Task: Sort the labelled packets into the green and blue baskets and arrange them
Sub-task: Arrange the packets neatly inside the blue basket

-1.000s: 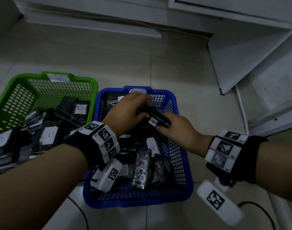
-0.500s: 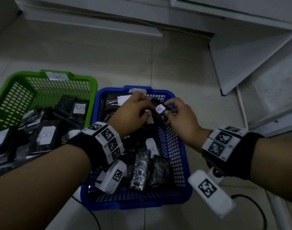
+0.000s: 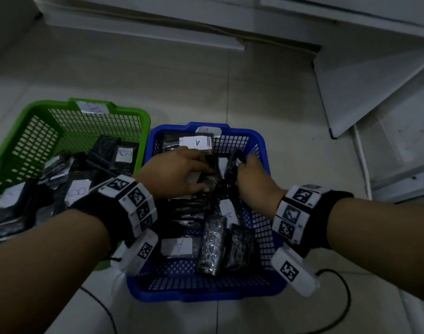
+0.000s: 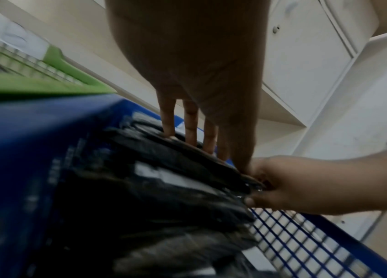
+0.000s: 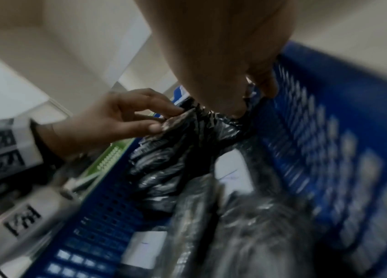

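The blue basket (image 3: 261, 145) holds several black packets with white "A" labels, and one such packet (image 3: 196, 142) leans on its back wall. The green basket (image 3: 124, 112) to its left holds packets marked "B" (image 3: 123, 154). My right hand (image 3: 253, 177) pinches the top of a black packet (image 3: 231, 163) standing on edge near the basket's right wall; the right wrist view shows this pinch (image 5: 244, 105). My left hand (image 3: 184, 173) reaches in beside it. Its straight fingers (image 4: 191, 131) press on the top edges of the upright packets (image 4: 187, 159).
Both baskets stand on a pale tiled floor. A white board (image 3: 365, 92) leans at the right, by white cabinet fronts. A black cable (image 3: 346, 285) loops on the floor at the blue basket's front right corner.
The packet, held up between both hands half a second ago with its label showing, has gone down among the others, label hidden. My left fingers have spread over the neighbouring packets.
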Motion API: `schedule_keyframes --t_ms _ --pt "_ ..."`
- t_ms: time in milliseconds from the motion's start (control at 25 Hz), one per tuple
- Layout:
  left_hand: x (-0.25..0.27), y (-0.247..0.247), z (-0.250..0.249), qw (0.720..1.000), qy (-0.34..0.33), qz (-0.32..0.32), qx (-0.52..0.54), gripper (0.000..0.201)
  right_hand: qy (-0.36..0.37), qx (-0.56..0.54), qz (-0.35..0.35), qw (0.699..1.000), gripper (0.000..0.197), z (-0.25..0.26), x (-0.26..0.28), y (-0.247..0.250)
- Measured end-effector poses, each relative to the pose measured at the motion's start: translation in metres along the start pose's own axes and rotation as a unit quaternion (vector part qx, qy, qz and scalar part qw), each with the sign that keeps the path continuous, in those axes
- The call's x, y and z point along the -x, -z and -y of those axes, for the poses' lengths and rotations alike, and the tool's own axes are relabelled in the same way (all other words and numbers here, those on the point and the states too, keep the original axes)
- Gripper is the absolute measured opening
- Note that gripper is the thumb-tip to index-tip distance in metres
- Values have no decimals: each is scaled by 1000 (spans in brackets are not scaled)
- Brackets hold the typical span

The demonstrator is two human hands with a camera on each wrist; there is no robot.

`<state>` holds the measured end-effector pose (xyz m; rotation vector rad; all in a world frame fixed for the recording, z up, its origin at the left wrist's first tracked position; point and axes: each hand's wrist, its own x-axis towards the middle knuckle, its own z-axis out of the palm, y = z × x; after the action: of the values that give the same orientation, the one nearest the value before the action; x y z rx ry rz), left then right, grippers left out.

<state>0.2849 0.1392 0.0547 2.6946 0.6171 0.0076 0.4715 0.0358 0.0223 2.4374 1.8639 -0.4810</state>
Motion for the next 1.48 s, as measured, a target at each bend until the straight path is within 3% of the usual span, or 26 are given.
schedule_keyframes --t_ms 80,160,240,280,400,560,640,720,760,840,960,1120,1320,1480 --pt "4 3 8 1000 12 6 -3 53 56 27 7 998 65 -8 -5 3" --pt "6 4 11 1000 16 10 -8 59 121 80 36 989 51 -10 -6 8" --pt "7 6 10 999 23 16 -19 60 125 94 19 987 23 -9 -6 11" --pt "7 7 9 999 32 22 -32 58 123 101 12 987 19 -9 -6 11" --pt "7 9 6 993 76 25 -84 55 152 123 33 980 28 -10 -4 5" --pt "10 6 -1 987 130 0 -93 49 157 72 45 984 40 -13 -4 8" --pt "16 4 -6 994 77 -25 -80 43 129 -5 13 992 33 -10 7 7" --pt "26 -3 -19 996 -31 -41 -73 32 103 -108 12 989 21 -5 29 5" --pt "30 -9 -26 994 -77 -34 -66 29 90 -143 40 985 19 -3 39 4" --pt "44 -24 -47 995 -89 50 -18 33 75 -125 128 981 30 4 58 0" --pt "51 -42 -68 986 -41 158 -20 70 74 -27 205 976 68 8 74 -3" --pt "38 -46 -75 983 -33 169 -60 84 37 -33 225 973 70 9 74 11" --pt "32 -12 -69 977 -48 184 -97 44 100 81 336 933 43 11 68 40" --pt "47 29 -48 981 -71 181 18 29 139 9 296 945 25 13 68 52"
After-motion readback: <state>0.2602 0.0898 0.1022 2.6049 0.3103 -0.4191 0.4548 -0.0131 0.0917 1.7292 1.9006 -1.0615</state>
